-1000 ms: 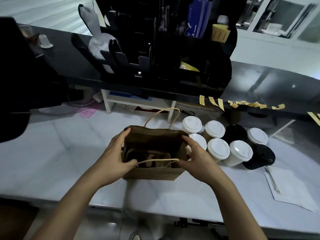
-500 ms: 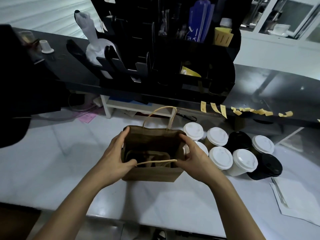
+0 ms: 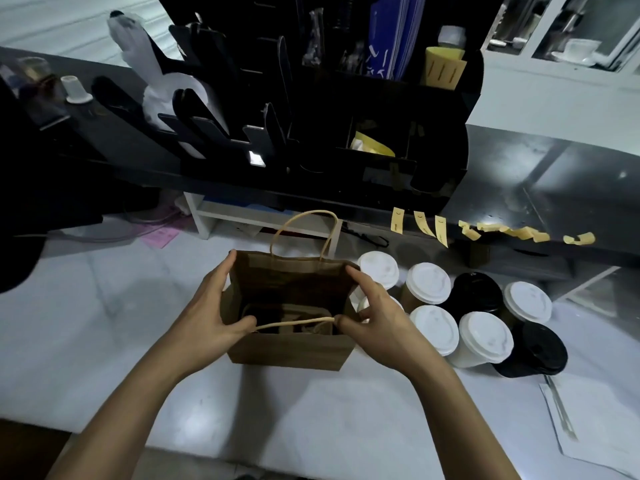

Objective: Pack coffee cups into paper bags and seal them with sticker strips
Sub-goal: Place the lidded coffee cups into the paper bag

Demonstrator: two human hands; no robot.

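A brown paper bag (image 3: 291, 351) stands open on the white counter in the head view, with a cardboard cup holder (image 3: 294, 317) inside it. My left hand (image 3: 211, 313) grips the bag's left rim, thumb hooked over the near edge. My right hand (image 3: 377, 317) grips the right rim in the same way. Just right of the bag stand several lidded coffee cups (image 3: 485, 337), some with white lids and some with black ones. Yellow sticker strips (image 3: 440, 230) hang in a row from the edge of the dark shelf behind the cups.
A black organiser rack (image 3: 311, 116) fills the shelf behind the bag. A white sheet with a thin metal tool (image 3: 561, 407) lies at the right front. A small white stand (image 3: 249, 216) sits under the shelf. The counter's near edge (image 3: 242, 455) runs below my forearms.
Both hands keep their hold on the bag's rim. The view has shifted a little, so the bag and cups sit slightly further right; nothing else moved.
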